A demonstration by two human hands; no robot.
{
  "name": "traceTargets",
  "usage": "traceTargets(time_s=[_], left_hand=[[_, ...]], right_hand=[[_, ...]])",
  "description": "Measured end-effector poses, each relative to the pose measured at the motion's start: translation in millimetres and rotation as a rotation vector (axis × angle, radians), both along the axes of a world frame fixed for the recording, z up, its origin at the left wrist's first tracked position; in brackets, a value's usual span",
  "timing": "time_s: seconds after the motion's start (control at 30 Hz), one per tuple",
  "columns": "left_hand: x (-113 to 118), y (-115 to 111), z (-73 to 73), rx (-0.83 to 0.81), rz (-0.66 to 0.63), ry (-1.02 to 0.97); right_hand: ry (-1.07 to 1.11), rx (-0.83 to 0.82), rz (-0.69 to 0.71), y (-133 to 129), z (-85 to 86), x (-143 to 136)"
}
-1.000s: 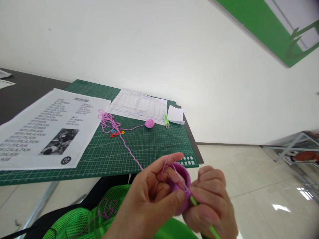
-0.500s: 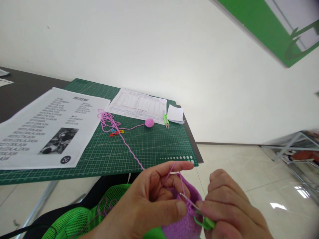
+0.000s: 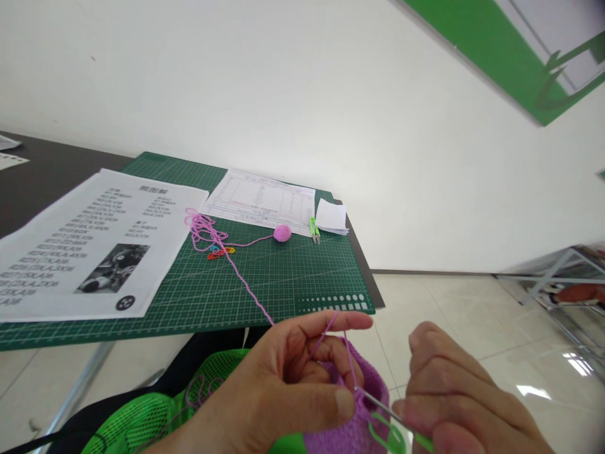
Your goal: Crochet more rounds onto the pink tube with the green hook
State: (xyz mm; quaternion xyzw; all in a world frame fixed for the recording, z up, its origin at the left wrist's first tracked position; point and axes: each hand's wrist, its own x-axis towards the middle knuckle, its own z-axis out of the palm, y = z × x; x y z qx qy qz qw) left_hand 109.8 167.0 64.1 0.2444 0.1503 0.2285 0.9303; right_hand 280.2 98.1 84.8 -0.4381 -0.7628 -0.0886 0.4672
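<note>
My left hand (image 3: 293,384) pinches the edge of a purple crocheted piece (image 3: 347,435), its index finger stretched out with pink yarn (image 3: 250,289) looped over it. Closed around a crochet hook (image 3: 378,402) with a green handle, my right hand (image 3: 458,397) sits to the right of the piece. The metal tip of the hook is at the top edge of the stitches, where the yarn comes down from the finger. A green stitch marker (image 3: 388,434) hangs from the crochet, just below the hook's shaft.
A green cutting mat (image 3: 269,277) covers the table. On it lie a small pink yarn ball (image 3: 282,233), colored stitch markers (image 3: 221,253), green thread snips (image 3: 314,231), white paper slips (image 3: 331,216) and printed sheets (image 3: 174,202). A green mesh basket (image 3: 137,422) is below the table edge.
My right hand has moved right and slightly down, drawing the hook back so its tip sits lower at the stitches. More of the green stitch marker shows. My left hand keeps its grip.
</note>
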Motion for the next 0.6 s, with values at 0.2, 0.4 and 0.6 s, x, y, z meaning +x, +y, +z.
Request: traceTargets(time_s=[0.2, 0.4, 0.6], left_hand=[[-0.5, 0.8, -4.6, 0.023, -0.031, 0.053], [1.6, 2.3, -3.8, 0.055, -0.023, 0.057], [5.3, 1.6, -5.9, 0.051, -0.074, 0.024]], right_hand=[[0.012, -0.027, 0.007, -1.3, 8.9, 4.3], [0.037, -0.103, 0.127, 2.5, 20.6, 8.9], [0.33, -0.184, 0.119, 4.4, 10.6, -4.1]])
